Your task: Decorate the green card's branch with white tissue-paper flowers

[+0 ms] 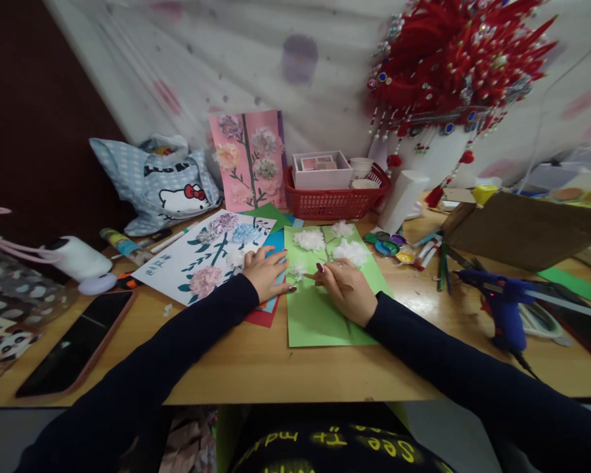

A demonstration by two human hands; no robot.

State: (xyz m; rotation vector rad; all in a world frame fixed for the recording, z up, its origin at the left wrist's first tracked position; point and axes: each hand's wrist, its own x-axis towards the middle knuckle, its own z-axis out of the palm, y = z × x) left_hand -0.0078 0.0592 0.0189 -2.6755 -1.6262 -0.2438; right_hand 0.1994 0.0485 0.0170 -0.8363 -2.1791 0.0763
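Nearest, at the bottom, there is the person's dark clothing with yellow letters [325, 436], and above it the front edge of a wooden table [256, 387]. On the left of the table lies a phone [76, 345], its dark screen upward; on the right stands a blue glue gun [502, 305]. Between them, near the middle, the light green sheet [310, 325] lies flat. The right hand [347, 294] is over this sheet, with its fingers closed together on a thin brown tool [311, 275], whose tip points left, close to a small white flower [298, 269]. Whether the tip touches the flower, I cannot tell. The left hand [266, 272] has its fingers spread apart, near the left edge of the green sheet, and it seems to grip nothing. Beside it, a white sheet [160, 263] carries colourful flowers and dark green leaves. On the farther part of the green sheet sit larger white flowers [309, 240]. To the right of them are a paint palette [387, 247] and several markers [427, 253]. Farther back, from left to right, stand a checked bag [177, 177], a pink flower picture [243, 190], a red basket [325, 203] holding a white box [320, 177], and a red headdress [453, 72].
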